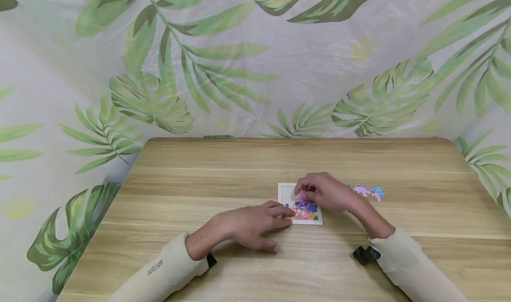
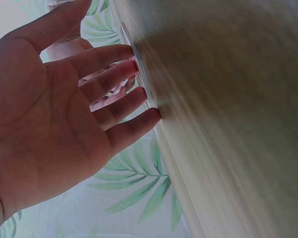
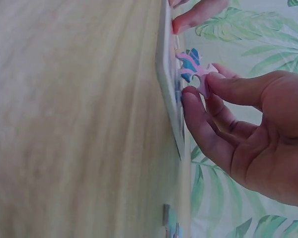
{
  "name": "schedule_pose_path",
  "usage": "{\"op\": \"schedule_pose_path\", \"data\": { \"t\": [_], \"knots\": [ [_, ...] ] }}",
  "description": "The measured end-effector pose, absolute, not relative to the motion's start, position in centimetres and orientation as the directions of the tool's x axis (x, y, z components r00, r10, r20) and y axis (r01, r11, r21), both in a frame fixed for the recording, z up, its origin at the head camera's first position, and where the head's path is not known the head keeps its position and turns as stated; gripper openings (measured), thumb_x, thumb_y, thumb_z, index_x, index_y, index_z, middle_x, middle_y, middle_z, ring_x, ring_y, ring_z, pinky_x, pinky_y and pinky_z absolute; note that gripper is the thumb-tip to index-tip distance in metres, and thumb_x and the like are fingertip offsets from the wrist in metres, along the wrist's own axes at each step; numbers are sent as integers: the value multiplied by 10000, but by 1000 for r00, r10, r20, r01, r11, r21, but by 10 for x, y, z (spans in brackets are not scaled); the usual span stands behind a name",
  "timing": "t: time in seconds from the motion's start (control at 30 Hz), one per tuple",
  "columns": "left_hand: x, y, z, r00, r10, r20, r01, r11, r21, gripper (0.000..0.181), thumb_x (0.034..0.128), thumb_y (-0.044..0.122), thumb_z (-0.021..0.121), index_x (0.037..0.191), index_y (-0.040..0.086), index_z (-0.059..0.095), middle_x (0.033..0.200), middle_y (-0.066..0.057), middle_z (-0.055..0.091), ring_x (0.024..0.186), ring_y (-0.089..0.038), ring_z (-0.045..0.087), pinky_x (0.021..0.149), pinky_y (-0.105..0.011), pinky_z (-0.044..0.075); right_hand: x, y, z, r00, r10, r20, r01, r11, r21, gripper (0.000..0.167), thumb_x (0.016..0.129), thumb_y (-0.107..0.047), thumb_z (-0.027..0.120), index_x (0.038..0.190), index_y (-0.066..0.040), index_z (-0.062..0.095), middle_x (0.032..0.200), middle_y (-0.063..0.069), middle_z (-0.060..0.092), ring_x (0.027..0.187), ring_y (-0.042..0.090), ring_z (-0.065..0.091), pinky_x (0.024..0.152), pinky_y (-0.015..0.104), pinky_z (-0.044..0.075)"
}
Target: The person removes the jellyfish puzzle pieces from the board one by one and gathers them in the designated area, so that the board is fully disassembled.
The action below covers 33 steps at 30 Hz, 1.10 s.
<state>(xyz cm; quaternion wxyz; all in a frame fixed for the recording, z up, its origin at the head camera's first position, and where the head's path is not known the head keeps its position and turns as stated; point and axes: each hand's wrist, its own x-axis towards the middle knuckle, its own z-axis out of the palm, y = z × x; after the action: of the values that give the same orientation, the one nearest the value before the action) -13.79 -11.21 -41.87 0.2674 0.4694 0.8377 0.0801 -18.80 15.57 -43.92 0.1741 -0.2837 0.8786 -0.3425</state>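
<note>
A white-framed jigsaw puzzle (image 1: pixel 300 222) lies on the table, its lower part filled with colourful pieces and pale backing showing at the upper left. Between thumb and fingers, my right hand (image 1: pixel 327 192) pinches a pink and blue puzzle piece (image 3: pixel 201 74), tilted up over the tray in the right wrist view. My left hand (image 1: pixel 255 225) lies with its fingers extended, the fingertips (image 2: pixel 151 115) resting on the puzzle's left side and edge. Part of the picture is hidden beneath both hands.
Several loose puzzle pieces (image 1: pixel 375 192) lie on the table to the right, partly behind my right wrist. The wooden table (image 1: pixel 199 169) ends at the back against a leaf-patterned cloth (image 1: pixel 239 71).
</note>
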Motion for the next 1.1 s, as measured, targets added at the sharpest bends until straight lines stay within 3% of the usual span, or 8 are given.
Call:
{"op": "schedule_pose_path", "data": {
  "t": [0.17,0.4,0.6,0.83,1.1],
  "knots": [
    [-138,-111,-420,-415,828,-376,748,546,377,636,1065,431,655,1613,142,508,1759,41,333,1631,-203,279,1294,-383,361,-187,157,-438,-773,-620,-135,-341,585,-736,133,1063,-72,655,1065,-152,762,919,14,670,706,154,641,651,253,537],
    [-138,-111,-418,-418,826,-379,749,549,371,641,1063,428,660,1617,147,502,1761,45,329,1632,-203,278,1294,-385,361,-186,159,-435,-753,-643,-137,-349,567,-746,129,1063,-67,651,1077,-136,759,916,7,684,715,164,648,668,248,539],
    [-138,-112,-418,-420,824,-380,746,552,372,642,1065,427,659,1618,142,500,1762,38,330,1635,-211,278,1302,-393,352,-187,167,-429,-750,-651,-113,-369,555,-746,108,1056,-115,680,1096,-162,768,993,-34,738,834,133,619,751,262,516],
    [-140,-113,-418,-418,824,-384,737,554,387,641,1064,424,661,1617,142,501,1763,39,328,1637,-214,274,1303,-400,350,-189,178,-426,-738,-663,-126,-322,511,-797,136,1057,-101,667,1125,-141,778,896,1,682,764,142,593,679,250,514],
    [-139,-111,-420,-413,828,-379,738,548,394,640,1064,417,662,1618,139,499,1763,34,328,1633,-210,280,1308,-395,340,-188,193,-423,-751,-650,-117,-347,540,-767,155,1052,-116,672,1157,-112,785,963,-19,725,812,164,574,720,261,493]
  ]
}}
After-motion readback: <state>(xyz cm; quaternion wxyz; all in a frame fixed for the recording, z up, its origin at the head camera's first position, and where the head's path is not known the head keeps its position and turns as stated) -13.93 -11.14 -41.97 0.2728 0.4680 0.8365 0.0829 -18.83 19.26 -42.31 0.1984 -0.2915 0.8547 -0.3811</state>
